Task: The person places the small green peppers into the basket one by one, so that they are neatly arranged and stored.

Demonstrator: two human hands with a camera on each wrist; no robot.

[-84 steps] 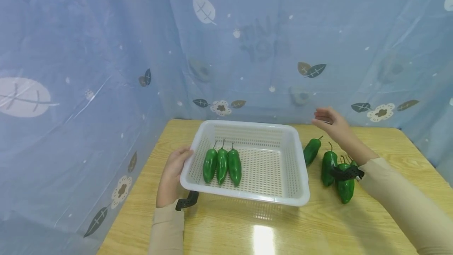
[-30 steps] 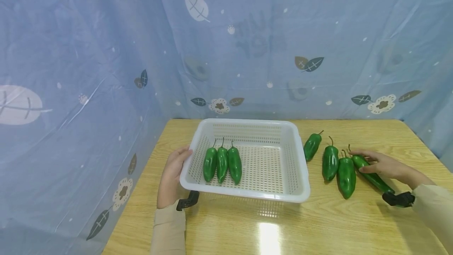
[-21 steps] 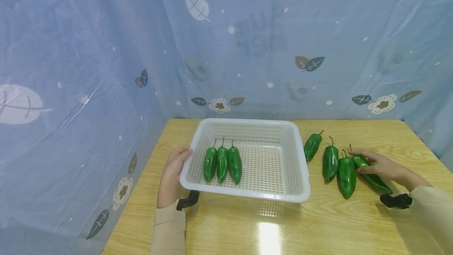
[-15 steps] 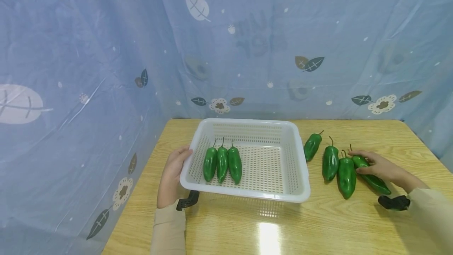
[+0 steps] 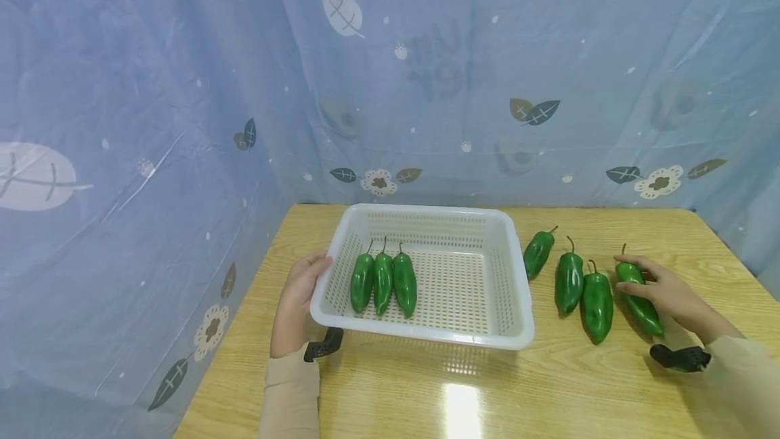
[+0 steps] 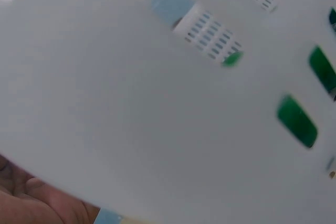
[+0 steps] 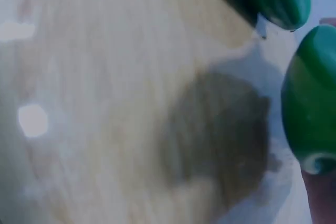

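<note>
My left hand grips the left rim of a white perforated plastic basket; in the left wrist view the basket wall fills most of the picture. Inside, three glossy green peppers lie side by side at the left, stems pointing away. At the far right, my right hand holds another green pepper between thumb and fingers, its stem showing past the fingertips. The right wrist view shows this pepper at the right edge, with a shadow on the wood beside it.
Three more green peppers lie on the wooden table between basket and right hand: one by the basket, then a second pepper and a third pepper. A blue leaf-patterned curtain encloses the back and left.
My right hand has come from above the table's back down onto the rightmost pepper. That pepper has lately shifted right, away from its neighbour. My left hand and the basket stay put.
</note>
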